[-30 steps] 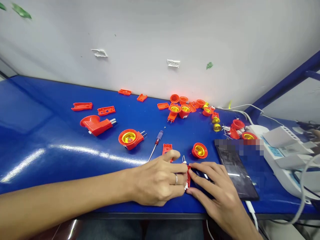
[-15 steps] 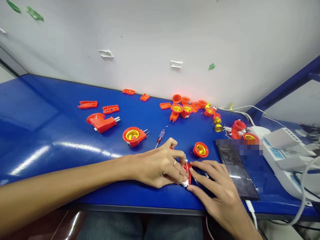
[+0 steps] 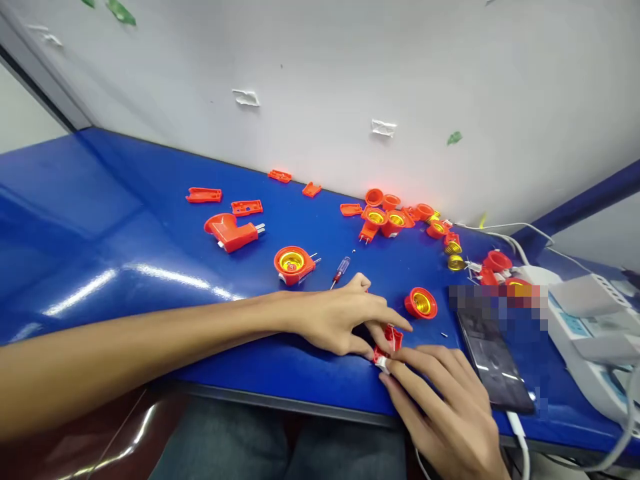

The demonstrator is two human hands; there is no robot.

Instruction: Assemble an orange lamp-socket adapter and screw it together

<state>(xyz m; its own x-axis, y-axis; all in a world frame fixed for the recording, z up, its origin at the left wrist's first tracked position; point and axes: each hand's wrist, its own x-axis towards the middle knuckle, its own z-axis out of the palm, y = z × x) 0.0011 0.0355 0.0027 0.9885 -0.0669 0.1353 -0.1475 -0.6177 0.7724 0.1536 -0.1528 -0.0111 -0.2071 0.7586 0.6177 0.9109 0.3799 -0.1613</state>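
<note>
Low on the blue table near its front edge lies a small red plastic lamp-holder housing (image 3: 395, 337), its open inside facing up. A white plastic piece (image 3: 383, 365) sits at its near end, and a thin white part shows inside. My left hand (image 3: 340, 317) reaches across from the left, thumb and a bent finger gripping the housing while another finger stretches over it. From the right, my right hand (image 3: 445, 407) pinches the white piece with thumb and forefinger. Both hands partly cover the housing. A round red lamp socket (image 3: 421, 303) with a gold-coloured liner lies just beyond.
A screwdriver (image 3: 342, 270) lies beyond my left hand. Two lamp holders with plug pins (image 3: 294, 265) (image 3: 233, 231) and red covers (image 3: 247, 207) lie to the left. More sockets (image 3: 395, 221) cluster by the wall. A phone (image 3: 495, 360) and white power strip (image 3: 590, 353) are at right.
The view has shifted, so the table things appear further right. My left forefinger has lifted and stretched out over the housing. My right fingers have moved to its near end, onto the white piece.
</note>
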